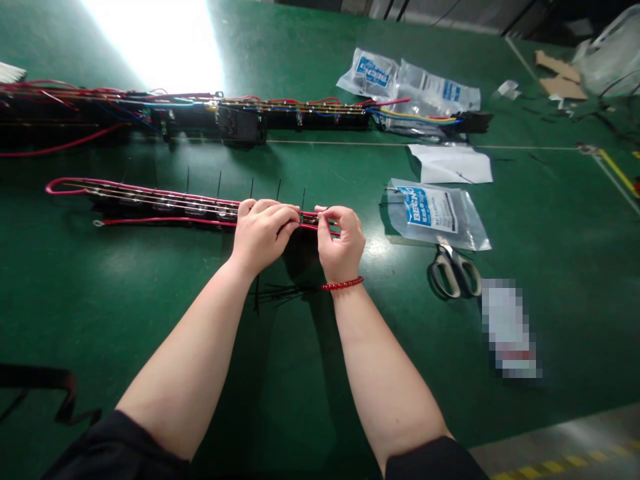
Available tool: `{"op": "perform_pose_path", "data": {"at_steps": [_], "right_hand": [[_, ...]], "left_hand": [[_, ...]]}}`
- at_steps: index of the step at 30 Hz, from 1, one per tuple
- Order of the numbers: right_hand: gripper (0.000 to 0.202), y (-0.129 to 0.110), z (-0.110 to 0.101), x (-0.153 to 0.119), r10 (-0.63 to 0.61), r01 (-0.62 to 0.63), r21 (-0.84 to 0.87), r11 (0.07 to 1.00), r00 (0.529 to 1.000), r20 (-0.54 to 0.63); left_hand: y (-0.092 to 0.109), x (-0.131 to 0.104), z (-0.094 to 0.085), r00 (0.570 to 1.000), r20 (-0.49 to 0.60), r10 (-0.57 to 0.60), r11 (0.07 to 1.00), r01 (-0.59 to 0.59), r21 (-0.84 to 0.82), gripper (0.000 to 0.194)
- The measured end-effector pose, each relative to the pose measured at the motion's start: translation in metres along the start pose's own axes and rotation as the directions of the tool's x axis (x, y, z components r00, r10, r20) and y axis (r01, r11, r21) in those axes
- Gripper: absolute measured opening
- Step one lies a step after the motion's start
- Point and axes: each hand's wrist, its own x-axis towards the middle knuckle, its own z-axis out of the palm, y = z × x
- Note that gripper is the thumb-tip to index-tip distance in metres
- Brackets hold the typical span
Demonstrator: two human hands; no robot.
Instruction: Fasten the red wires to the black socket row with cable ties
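A narrow dark wiring strip (165, 200) with thin metal rods lies across the table. A red cable (65, 180) runs along it, loops at the left end and ends in a ring terminal (98, 223). Several black cable ties (219, 183) stick up from the strip. My left hand (265, 233) is closed over the strip and red cable near the right end. Beside it, my right hand (343, 240), with a red bead bracelet at the wrist, pinches a thin black cable tie at that end; the fingertips partly hide it. Loose cable ties (283, 291) lie below my hands.
Behind is a longer wired assembly (300, 115) with red, blue and yellow wires. To the right are a labelled plastic bag (440, 213), scissors (454, 270), white paper (453, 163) and a blurred-out pale object (507, 327). More bags (435, 90) lie at the back.
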Motion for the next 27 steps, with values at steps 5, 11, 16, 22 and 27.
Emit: {"op": "perform_pose_path", "data": {"at_steps": [5, 11, 16, 22, 27], "right_hand": [[0.01, -0.0008, -0.0005, 0.0011, -0.031, 0.035, 0.069, 0.997, 0.998, -0.059], [0.012, 0.0037, 0.0018, 0.0001, 0.025, -0.012, 0.138, 0.99, 0.996, -0.09], [0.013, 0.004, 0.0015, 0.0004, 0.017, -0.004, 0.185, 0.983, 0.998, -0.066], [0.021, 0.0003, -0.001, 0.0035, -0.018, 0.016, 0.052, 0.999, 0.998, 0.054], [0.026, -0.0041, -0.0008, 0.0046, -0.032, 0.05, -0.1, 0.994, 0.984, 0.177]], "left_hand": [[0.0011, 0.0003, -0.0002, 1.0, -0.005, -0.006, 1.0, 0.006, 0.003, 0.016], [0.0003, 0.0008, 0.0006, 1.0, -0.016, -0.008, 1.0, 0.008, 0.002, 0.016], [0.0, 0.0012, -0.0004, 1.0, -0.007, -0.021, 1.0, 0.021, -0.019, 0.015], [0.0005, 0.0016, -0.0011, 1.0, -0.002, -0.031, 0.999, 0.03, -0.027, 0.012], [0.002, 0.0017, -0.0019, 1.0, -0.003, -0.031, 0.999, 0.03, -0.025, 0.013]]}}
